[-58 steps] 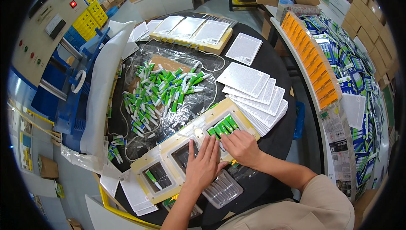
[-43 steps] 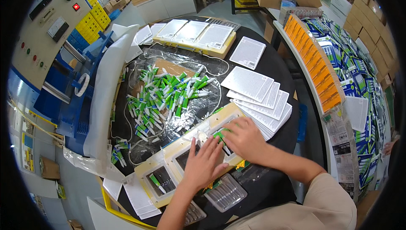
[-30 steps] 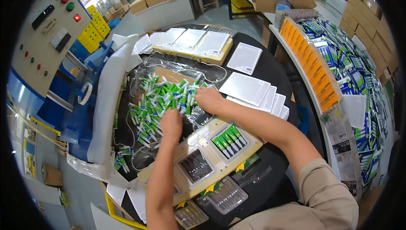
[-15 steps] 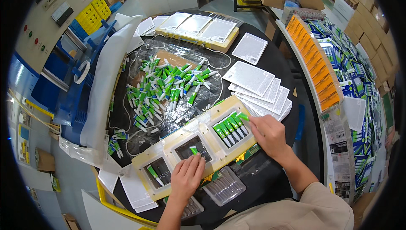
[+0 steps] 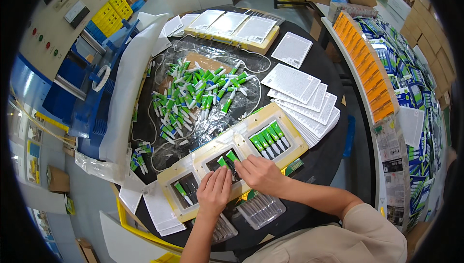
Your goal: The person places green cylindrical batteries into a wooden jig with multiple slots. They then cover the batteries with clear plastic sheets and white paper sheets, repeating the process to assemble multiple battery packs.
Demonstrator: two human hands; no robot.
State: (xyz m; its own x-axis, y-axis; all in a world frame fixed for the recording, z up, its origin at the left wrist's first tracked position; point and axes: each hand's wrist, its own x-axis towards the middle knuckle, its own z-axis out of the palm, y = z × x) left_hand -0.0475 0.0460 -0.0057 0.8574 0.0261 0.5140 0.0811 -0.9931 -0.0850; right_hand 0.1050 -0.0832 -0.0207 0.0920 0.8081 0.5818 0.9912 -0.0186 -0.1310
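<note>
My left hand (image 5: pixel 213 193) reaches over the middle compartment of a pale yellow three-part fixture (image 5: pixel 197 164), fingers closed on a small green squeeze tube (image 5: pixel 222 161). Beside it, my right hand (image 5: pixel 258 173) pinches a second green tube (image 5: pixel 233 156) at the same compartment. The fingers partly hide both tubes. Clear plastic lines the compartments. In the right one, several green tubes with white caps (image 5: pixel 267 137) lie side by side; the left one holds a single tube (image 5: pixel 183 193).
A heap of loose tubes (image 5: pixel 193 94) lies on plastic film beyond the fixture. Printed white cards (image 5: pixel 295 84) are stacked at the right. Clear blister trays (image 5: pixel 261 211) sit near me. Another fixture (image 5: pixel 263 45) bears cards at the back; a press machine (image 5: pixel 63 45) stands left.
My right hand has moved left from the right compartment to the middle one, holding a tube. My left hand stays at the middle compartment. The whole view has shifted slightly.
</note>
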